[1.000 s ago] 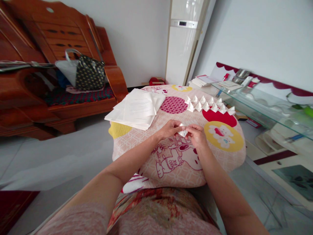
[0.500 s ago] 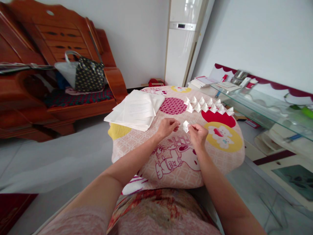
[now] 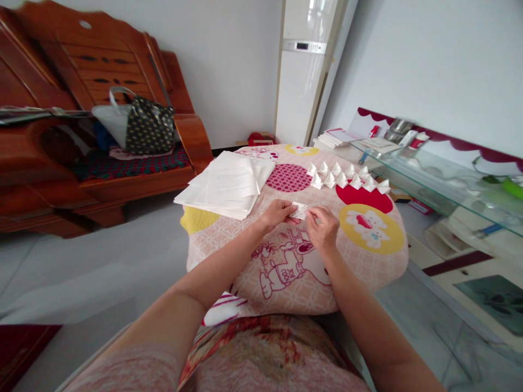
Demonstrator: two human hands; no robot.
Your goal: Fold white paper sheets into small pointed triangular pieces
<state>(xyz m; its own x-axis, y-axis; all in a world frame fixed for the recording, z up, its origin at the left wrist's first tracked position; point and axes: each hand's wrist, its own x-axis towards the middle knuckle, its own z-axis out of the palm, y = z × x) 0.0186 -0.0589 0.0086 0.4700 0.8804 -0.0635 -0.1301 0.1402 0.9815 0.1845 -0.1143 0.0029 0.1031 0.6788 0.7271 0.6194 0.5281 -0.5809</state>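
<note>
A small folded piece of white paper (image 3: 300,210) is held above the cloth-covered table between my two hands. My left hand (image 3: 279,213) pinches its left end, thumb on top and fingers below. The fingertips of my right hand (image 3: 324,224) are closed at its right edge. Beyond my right hand stand several small pointed folded-paper pieces (image 3: 341,178) in two rows. To the left lies a stack of white paper sheets (image 3: 229,188), the top one with faint print.
The table has a patterned cloth (image 3: 245,256). A glass-topped stand (image 3: 449,190) is at its right, holding papers and cups. On the left, a wooden bench (image 3: 188,174) bears a dotted bag (image 3: 149,125). A tall white cabinet-like unit (image 3: 302,87) stands behind.
My left hand has taken hold of the paper, which was in my right hand alone. The right hand has moved slightly left, and the paper has turned to lie more sideways.
</note>
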